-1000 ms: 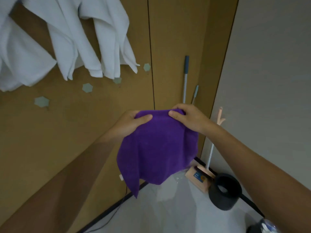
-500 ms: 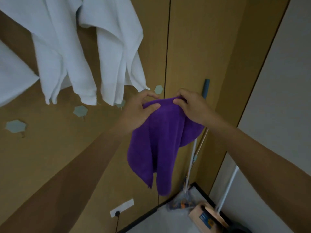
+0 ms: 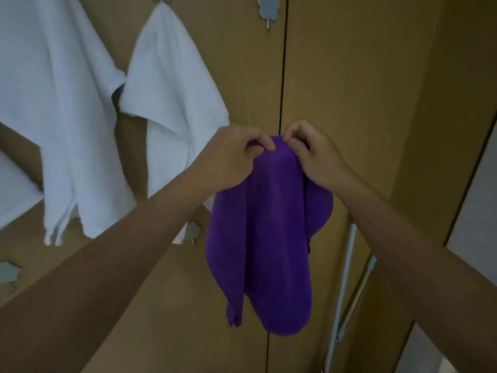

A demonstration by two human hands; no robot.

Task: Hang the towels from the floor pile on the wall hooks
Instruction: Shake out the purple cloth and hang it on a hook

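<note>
A purple towel hangs in folds in front of the wooden wall. My left hand and my right hand pinch its bunched top edge, fingertips close together. A bare grey hook sits high on the wall above my hands. Another grey hook shows just left of the purple towel, lower down. Two white towels hang on the wall to the left; their hooks are mostly hidden.
A vertical seam splits the wooden panels behind my hands. A grey hook sits at the far left edge. Broom or mop handles lean in the corner at the right, beside a pale grey wall.
Both hands have lifted the purple towel up the wall and drawn together at its top edge. The view has tilted up, so the floor and its objects are out of sight.
</note>
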